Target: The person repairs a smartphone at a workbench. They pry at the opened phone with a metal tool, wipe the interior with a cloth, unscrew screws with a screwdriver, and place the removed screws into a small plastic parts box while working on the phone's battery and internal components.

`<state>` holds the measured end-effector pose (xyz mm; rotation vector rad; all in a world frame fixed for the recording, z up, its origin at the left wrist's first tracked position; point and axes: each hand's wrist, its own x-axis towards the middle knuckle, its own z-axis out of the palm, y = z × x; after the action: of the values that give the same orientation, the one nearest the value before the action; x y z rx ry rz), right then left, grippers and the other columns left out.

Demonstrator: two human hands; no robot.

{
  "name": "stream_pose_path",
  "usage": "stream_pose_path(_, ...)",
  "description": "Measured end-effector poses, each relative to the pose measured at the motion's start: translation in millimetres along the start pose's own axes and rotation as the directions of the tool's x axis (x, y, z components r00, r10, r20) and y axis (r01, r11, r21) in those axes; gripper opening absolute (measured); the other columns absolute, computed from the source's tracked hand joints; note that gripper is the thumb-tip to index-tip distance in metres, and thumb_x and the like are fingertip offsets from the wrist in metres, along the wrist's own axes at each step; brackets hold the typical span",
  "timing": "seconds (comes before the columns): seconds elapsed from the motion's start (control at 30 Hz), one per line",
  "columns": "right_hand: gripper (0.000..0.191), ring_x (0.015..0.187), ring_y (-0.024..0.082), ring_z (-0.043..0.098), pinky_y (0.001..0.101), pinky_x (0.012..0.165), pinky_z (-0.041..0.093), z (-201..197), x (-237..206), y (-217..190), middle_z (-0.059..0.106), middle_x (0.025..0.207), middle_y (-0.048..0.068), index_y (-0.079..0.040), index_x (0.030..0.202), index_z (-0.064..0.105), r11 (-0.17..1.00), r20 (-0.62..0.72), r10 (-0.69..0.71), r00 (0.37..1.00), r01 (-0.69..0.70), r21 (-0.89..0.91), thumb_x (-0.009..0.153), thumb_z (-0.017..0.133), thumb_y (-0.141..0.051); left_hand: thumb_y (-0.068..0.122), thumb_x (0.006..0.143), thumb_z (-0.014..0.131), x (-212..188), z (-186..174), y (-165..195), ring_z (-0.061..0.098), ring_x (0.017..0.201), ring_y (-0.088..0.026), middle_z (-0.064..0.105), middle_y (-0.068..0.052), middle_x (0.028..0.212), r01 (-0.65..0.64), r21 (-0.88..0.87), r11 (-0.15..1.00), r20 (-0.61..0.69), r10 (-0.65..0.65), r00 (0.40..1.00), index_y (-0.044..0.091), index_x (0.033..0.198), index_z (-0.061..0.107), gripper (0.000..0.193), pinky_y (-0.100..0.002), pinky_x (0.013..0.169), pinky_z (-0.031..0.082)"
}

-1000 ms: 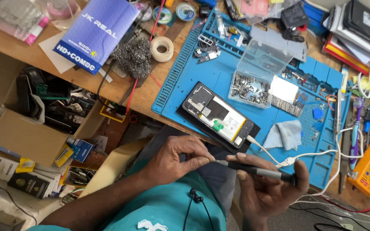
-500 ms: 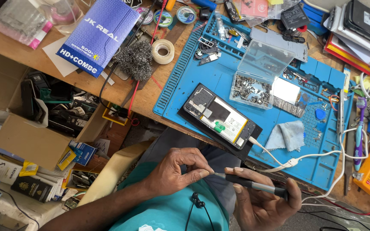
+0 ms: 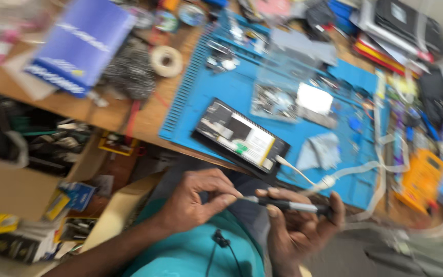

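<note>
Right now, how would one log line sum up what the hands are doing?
left hand: pinching screwdriver tip | right hand: gripping screwdriver | opened phone: on blue mat, cabled | view: blurred

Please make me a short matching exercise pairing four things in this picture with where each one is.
Things:
1. screwdriver
2. opened phone
3. tape roll
4. blue box

Places:
a. on the bare wood beside the mat's left edge
b. held in the right hand, its tip pinched by the left hand
c. at the near edge of the blue mat, with a white cable plugged in
d. at the far left of the desk

Pairs: 1-b, 2-c, 3-a, 4-d
</note>
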<state>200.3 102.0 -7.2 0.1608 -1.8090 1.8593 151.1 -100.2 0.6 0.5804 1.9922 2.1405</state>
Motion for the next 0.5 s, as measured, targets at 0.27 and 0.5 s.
stream_pose_path(0.27,0.088,0.095,0.026,0.076,0.0432,0.091,0.066,-35.0,24.3,-7.6,0.075,0.109,0.02,-0.017,0.168,0.007,0.987,-0.282,-0.117,0.952,0.144,0.077,0.11,0.071,0.002,0.008,0.095,0.07,51.3,-24.0,25.0,0.068,0.077,-0.016,0.07,-0.006,0.089,-0.214,0.276,0.937,0.045,0.21,0.977,0.002,0.093,0.072,0.006,-0.031,0.065,0.051)
stream_pose_path(0.5,0.088,0.099,0.025,0.076,0.0419,0.093,0.066,-47.3,25.5,-3.0,0.076,0.111,0.02,-0.018,0.168,0.007,0.991,-0.238,-0.112,0.965,0.127,0.05,0.111,0.07,0.004,0.014,0.107,0.056,63.7,-15.5,12.2,0.06,0.08,-0.018,0.058,-0.008,0.087,-0.182,0.266,0.947,0.11,0.158,0.981,-0.001,0.098,0.059,0.018,-0.034,0.072,0.049)
